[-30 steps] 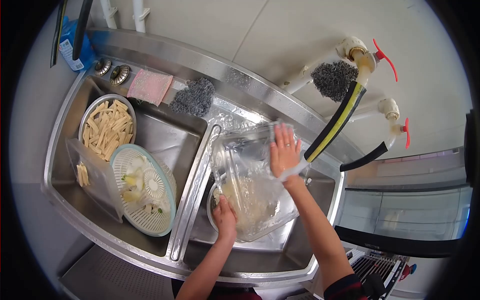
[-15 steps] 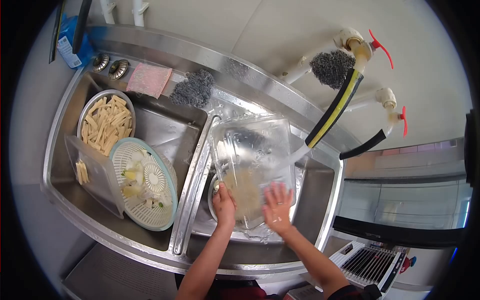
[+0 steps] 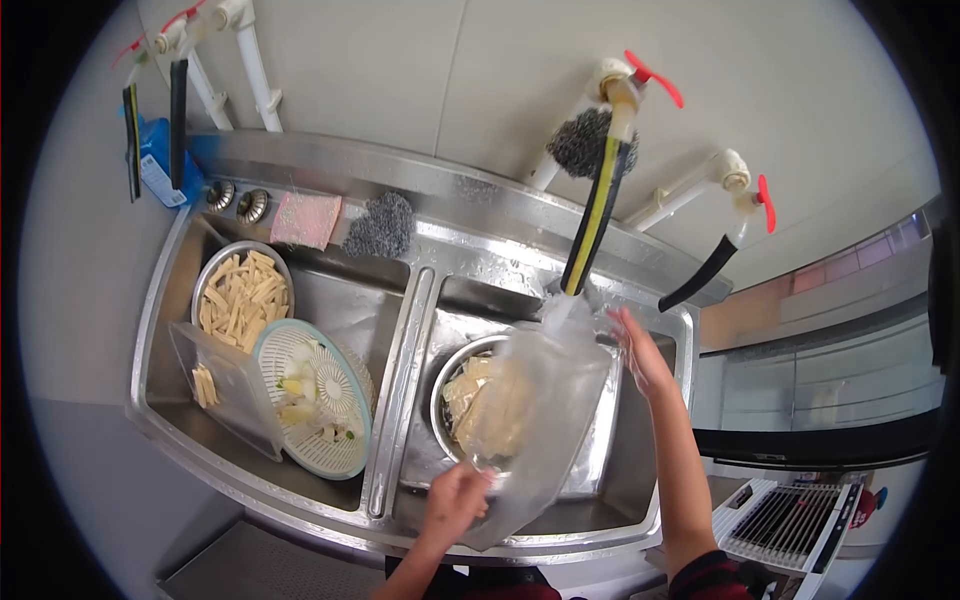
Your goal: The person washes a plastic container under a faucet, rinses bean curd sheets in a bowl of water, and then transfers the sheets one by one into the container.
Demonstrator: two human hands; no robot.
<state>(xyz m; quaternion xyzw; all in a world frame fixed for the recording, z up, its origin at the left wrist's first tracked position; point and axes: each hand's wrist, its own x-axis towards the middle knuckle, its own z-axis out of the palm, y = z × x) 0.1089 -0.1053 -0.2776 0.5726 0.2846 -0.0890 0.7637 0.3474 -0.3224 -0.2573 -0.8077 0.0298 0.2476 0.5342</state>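
Over the steel sink [image 3: 610, 450], the left hand [image 3: 455, 500] grips a clear plastic container [image 3: 550, 420] (wet, tilted); the right hand [image 3: 640, 355] is open beside it.

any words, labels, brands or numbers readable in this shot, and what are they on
None can be read.
Blue packet at the sink's back left corner: it carries a white label, but the print is too small and blurred to make out.
Nothing else in view shows lettering.
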